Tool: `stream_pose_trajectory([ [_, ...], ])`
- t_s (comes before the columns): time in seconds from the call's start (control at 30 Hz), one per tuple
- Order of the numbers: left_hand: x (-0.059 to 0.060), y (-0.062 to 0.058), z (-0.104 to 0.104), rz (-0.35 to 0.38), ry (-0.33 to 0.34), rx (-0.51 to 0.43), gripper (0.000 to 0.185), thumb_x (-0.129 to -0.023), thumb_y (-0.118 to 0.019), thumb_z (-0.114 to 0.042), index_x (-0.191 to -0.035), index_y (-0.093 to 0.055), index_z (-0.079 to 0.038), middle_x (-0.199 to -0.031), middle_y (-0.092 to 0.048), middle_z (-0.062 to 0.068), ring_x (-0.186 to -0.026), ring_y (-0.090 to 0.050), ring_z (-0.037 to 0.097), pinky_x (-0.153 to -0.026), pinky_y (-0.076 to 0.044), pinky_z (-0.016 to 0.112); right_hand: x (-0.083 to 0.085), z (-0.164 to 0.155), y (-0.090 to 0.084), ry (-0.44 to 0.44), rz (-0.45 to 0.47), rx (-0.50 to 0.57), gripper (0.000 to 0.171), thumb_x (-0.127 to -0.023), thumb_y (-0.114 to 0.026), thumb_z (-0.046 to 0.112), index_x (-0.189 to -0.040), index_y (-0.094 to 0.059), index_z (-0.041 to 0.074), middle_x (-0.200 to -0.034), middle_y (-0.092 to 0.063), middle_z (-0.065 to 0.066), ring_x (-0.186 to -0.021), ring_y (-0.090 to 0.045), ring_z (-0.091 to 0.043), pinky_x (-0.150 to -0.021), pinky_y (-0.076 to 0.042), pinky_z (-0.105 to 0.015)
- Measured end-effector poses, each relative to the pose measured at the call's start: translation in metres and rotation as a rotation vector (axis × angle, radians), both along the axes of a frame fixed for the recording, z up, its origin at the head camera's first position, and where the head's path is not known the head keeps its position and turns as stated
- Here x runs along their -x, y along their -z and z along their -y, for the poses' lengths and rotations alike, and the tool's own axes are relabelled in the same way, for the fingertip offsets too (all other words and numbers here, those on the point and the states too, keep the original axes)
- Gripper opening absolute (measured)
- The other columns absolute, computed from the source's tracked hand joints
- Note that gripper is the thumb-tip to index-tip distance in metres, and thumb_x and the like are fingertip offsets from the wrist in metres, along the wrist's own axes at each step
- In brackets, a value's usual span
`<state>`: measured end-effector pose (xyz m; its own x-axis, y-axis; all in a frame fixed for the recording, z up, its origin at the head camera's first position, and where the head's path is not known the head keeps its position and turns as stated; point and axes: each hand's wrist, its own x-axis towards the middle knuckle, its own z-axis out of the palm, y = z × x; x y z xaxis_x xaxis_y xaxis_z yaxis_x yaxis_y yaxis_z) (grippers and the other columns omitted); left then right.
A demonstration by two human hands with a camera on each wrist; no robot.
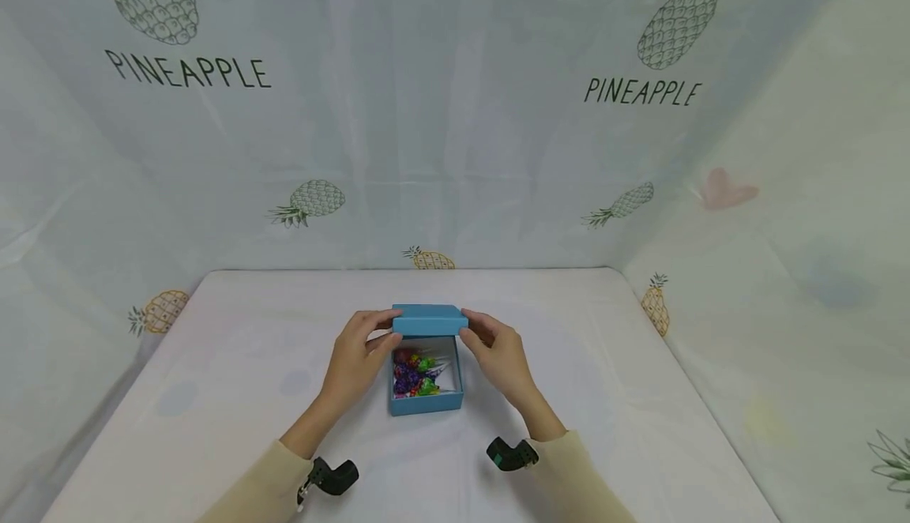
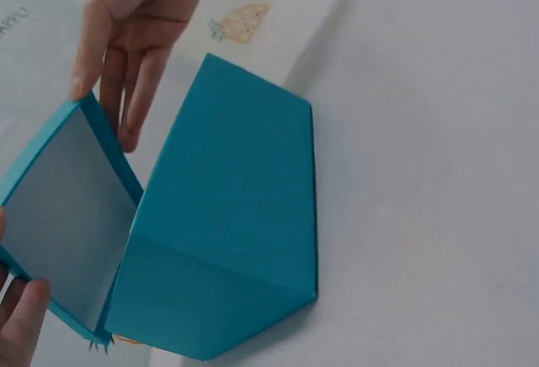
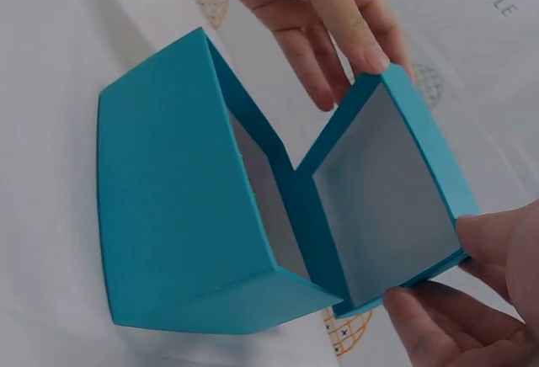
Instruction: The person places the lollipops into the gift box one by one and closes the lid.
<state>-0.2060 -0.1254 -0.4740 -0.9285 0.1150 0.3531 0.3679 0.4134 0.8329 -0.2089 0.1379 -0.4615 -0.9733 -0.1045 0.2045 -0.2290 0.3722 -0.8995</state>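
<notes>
A blue box stands on the white-covered table, its lid raised at the far edge. Inside lie several shiny purple, green and red pieces that look like wrapped candies. My left hand grips the lid's left end between thumb and fingers. At the opposite end, my right hand pinches the lid the same way. The right wrist view shows the lid's pale inner side tilted up, its lower edge against the box's back rim. From the left wrist view, the box wall hides the contents.
The white cloth covers the table around the box. Behind it hangs a sheet printed with pineapples, and similar sheets flank both sides. Each wrist carries a black camera, the left camera and the right camera.
</notes>
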Motion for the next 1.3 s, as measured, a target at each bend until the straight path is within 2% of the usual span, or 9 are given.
stream_pose_trajectory([
  [0.17,-0.009,0.001,0.000,0.037,-0.003,-0.073,0.042,-0.102,-0.073,-0.022,-0.142,-0.066,-0.011,-0.132,-0.057,0.009,-0.128,-0.062,0.026,-0.106,-0.053,0.028,-0.006,0.003,0.006,0.012,-0.047,-0.004,0.042,-0.105,-0.070,0.024,-0.146,-0.066,0.016,-0.137,-0.071,-0.007,-0.128,-0.068,-0.026,-0.105,-0.056,-0.044],
  [0.4,-0.018,0.003,-0.001,0.112,-0.046,-0.137,0.046,-0.098,-0.079,-0.032,-0.140,-0.068,-0.016,-0.141,-0.061,0.006,-0.131,-0.061,0.025,-0.105,-0.054,0.030,-0.012,0.003,0.016,-0.009,-0.085,0.035,0.040,-0.104,-0.071,0.018,-0.144,-0.067,0.015,-0.140,-0.070,-0.004,-0.129,-0.068,-0.023,-0.103,-0.056,-0.034],
  [0.63,-0.024,0.011,-0.004,0.114,-0.054,-0.144,0.056,-0.095,-0.083,-0.029,-0.146,-0.064,-0.015,-0.147,-0.060,0.008,-0.132,-0.062,0.027,-0.104,-0.053,0.031,-0.026,0.004,0.026,0.011,-0.120,0.037,0.046,-0.104,-0.071,0.017,-0.149,-0.063,0.013,-0.141,-0.069,-0.009,-0.127,-0.069,-0.026,-0.101,-0.057,-0.034],
  [0.9,-0.037,0.020,-0.003,0.157,-0.049,-0.151,0.064,-0.094,-0.083,-0.029,-0.152,-0.060,-0.014,-0.146,-0.060,0.010,-0.132,-0.064,0.027,-0.105,-0.053,0.029,-0.041,0.005,0.035,0.034,-0.048,0.021,0.047,-0.102,-0.073,0.013,-0.148,-0.064,0.015,-0.136,-0.072,-0.008,-0.122,-0.071,-0.022,-0.099,-0.058,-0.030],
  [1.03,-0.044,0.026,0.000,0.152,-0.037,-0.158,0.062,-0.096,-0.082,-0.027,-0.152,-0.059,-0.013,-0.145,-0.060,0.009,-0.131,-0.063,0.026,-0.106,-0.052,0.027,-0.048,0.004,0.039,0.031,-0.024,0.027,0.047,-0.101,-0.074,0.012,-0.147,-0.066,0.018,-0.131,-0.074,-0.007,-0.118,-0.073,-0.021,-0.097,-0.059,-0.028],
  [1.3,-0.052,0.034,0.002,0.151,-0.014,-0.190,0.062,-0.095,-0.083,-0.024,-0.151,-0.060,-0.011,-0.144,-0.061,0.009,-0.129,-0.065,0.027,-0.104,-0.052,0.026,-0.057,0.001,0.046,0.020,0.003,0.056,0.047,-0.101,-0.074,0.010,-0.146,-0.066,0.019,-0.136,-0.072,-0.006,-0.120,-0.072,-0.023,-0.095,-0.059,-0.028],
])
